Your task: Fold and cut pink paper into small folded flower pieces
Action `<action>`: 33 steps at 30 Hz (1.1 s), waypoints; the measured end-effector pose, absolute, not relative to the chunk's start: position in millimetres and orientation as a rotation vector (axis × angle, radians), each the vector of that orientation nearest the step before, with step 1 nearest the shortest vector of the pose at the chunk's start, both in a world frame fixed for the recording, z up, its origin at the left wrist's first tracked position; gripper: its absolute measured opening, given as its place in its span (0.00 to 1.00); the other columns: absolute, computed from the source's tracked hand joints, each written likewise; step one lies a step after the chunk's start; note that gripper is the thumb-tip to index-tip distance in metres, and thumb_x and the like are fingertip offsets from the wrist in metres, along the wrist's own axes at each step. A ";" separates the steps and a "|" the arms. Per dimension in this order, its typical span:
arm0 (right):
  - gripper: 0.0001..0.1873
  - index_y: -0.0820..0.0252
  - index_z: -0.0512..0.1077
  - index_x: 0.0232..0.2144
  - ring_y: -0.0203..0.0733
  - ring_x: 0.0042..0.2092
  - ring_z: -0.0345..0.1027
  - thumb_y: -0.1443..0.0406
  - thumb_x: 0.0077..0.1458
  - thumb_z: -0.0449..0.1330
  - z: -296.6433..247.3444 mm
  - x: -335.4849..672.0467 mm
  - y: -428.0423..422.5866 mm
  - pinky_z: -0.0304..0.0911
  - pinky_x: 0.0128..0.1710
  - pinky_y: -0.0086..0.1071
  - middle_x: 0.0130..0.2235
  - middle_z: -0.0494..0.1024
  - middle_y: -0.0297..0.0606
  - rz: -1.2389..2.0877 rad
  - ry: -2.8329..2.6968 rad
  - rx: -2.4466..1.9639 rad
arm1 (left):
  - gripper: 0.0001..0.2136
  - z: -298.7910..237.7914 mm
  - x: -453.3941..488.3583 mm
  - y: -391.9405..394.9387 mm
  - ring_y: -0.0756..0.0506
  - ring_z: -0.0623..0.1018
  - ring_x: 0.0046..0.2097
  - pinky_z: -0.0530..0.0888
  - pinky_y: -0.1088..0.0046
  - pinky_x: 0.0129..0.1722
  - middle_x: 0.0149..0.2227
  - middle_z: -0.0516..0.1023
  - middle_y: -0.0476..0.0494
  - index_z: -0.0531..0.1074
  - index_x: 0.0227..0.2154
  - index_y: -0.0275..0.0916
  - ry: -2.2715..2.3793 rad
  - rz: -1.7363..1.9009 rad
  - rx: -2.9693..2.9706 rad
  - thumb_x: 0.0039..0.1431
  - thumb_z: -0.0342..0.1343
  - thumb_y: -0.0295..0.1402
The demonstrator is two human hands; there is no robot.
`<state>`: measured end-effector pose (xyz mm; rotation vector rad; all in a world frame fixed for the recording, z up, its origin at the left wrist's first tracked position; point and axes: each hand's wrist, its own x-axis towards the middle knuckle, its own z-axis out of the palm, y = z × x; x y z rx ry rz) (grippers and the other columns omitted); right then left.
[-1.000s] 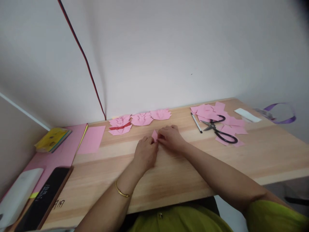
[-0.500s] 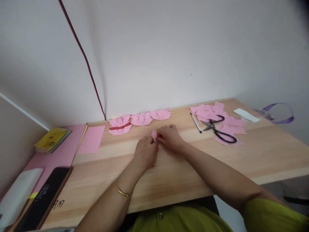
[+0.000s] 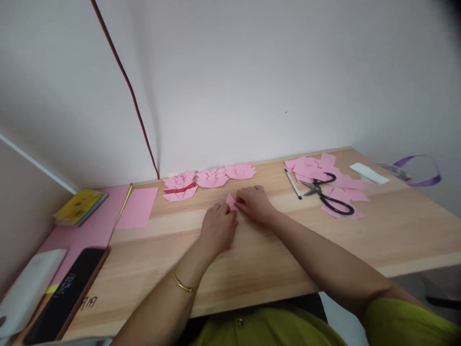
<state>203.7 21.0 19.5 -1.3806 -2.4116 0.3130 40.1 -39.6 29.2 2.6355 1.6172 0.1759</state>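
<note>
A small pink paper piece (image 3: 230, 200) lies on the wooden table (image 3: 273, 254), pinched between both hands. My left hand (image 3: 217, 228) presses it from the left with fingers curled. My right hand (image 3: 255, 203) grips its right side, fingers closed on it. Most of the paper is hidden under the fingers. Behind the hands, three folded pink paper shapes (image 3: 211, 178) lie in a row along the wall.
Black scissors (image 3: 326, 194) and a pen (image 3: 293, 183) lie among loose pink paper squares (image 3: 312, 167) at the right. A pink sheet (image 3: 138, 207), a yellow book (image 3: 78, 206), a black phone (image 3: 66, 294) and a white object (image 3: 27, 290) are at the left. A purple ribbon (image 3: 419, 169) is far right.
Both hands stay on the small pink paper with only slight finger shifts. Nothing else on the table has moved.
</note>
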 end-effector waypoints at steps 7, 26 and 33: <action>0.06 0.60 0.68 0.27 0.39 0.38 0.65 0.65 0.55 0.57 20.9 204.9 18.2 0.45 0.41 0.34 0.31 0.75 0.34 0.342 -2.369 -1.346 | 0.10 30.2 40.6 -39.5 0.41 0.69 0.43 0.66 0.62 0.42 0.38 0.71 0.40 0.74 0.36 0.38 1.615 0.191 2.615 0.60 0.49 0.33; 0.06 0.59 0.67 0.27 0.37 0.34 0.65 0.64 0.54 0.56 17.9 203.0 15.6 0.45 0.40 0.33 0.29 0.75 0.32 0.437 -2.431 -1.322 | 0.09 32.2 39.9 -40.2 0.41 0.69 0.44 0.66 0.62 0.43 0.39 0.72 0.41 0.75 0.36 0.39 1.612 0.199 2.606 0.59 0.51 0.33; 0.05 0.60 0.67 0.27 0.39 0.34 0.65 0.65 0.54 0.56 21.6 210.3 24.3 0.46 0.38 0.33 0.30 0.75 0.35 0.330 -2.312 -1.502 | 0.08 36.5 41.6 -40.3 0.42 0.70 0.44 0.66 0.62 0.43 0.40 0.72 0.40 0.75 0.36 0.39 1.620 0.155 2.576 0.59 0.51 0.34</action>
